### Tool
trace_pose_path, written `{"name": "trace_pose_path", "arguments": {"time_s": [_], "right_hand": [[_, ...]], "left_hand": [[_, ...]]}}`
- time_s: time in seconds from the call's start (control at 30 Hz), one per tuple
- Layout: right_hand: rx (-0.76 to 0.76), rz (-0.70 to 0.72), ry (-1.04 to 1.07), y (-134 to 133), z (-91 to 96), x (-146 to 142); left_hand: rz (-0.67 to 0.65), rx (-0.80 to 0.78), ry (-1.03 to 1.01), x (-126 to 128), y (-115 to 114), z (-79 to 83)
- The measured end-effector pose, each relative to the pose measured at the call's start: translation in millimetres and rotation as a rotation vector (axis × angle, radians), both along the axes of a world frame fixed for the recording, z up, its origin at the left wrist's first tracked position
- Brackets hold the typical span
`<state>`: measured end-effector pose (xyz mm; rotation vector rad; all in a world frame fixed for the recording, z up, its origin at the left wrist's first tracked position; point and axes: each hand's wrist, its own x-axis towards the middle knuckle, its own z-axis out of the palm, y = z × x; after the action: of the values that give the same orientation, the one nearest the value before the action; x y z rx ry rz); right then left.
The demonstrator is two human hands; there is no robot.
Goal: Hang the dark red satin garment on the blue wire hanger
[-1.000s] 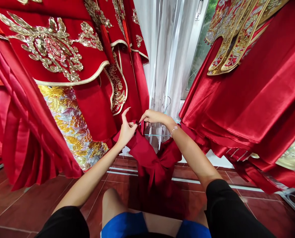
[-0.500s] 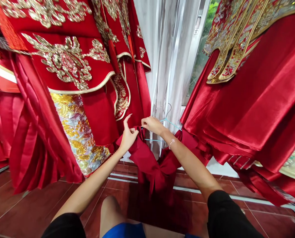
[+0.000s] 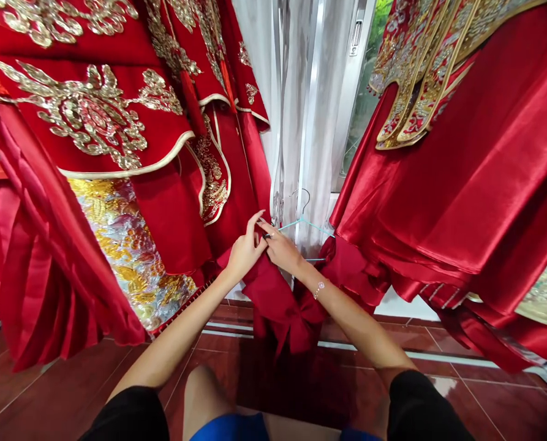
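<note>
At the curtain (image 3: pixel 301 92): teal hanger (image 3: pixel 306 223) carries dark red garment (image 3: pixel 277 300), letting it drape.
Left hand (image 3: pixel 248 251): pinched tight on garment's top edge.
Right hand (image 3: pixel 282 251): pinching same edge, steadying it.

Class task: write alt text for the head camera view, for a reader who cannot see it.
The left hand and right hand meet on the top edge of a dark red garment by a pale blue hanger. Gold-embroidered red robes hang to the left, a red satin garment to the right, a white curtain between them.
</note>
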<state>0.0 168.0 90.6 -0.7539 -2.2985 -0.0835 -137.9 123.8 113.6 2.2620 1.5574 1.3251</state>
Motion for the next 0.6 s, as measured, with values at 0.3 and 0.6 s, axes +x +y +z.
{"name": "trace_pose_path", "arguments": {"time_s": [0.3, 0.6], "right_hand": [[0.131, -0.312, 0.501, -8.2, 6.7, 90.2], [-0.179, -0.492, -0.037, 26.3, -8.4, 155.9]], "left_hand": [[0.175, 0.133, 0.079, -21.5, 20.0, 12.2], [0.183, -0.237, 0.378, 20.7, 26.7, 5.1]]}}
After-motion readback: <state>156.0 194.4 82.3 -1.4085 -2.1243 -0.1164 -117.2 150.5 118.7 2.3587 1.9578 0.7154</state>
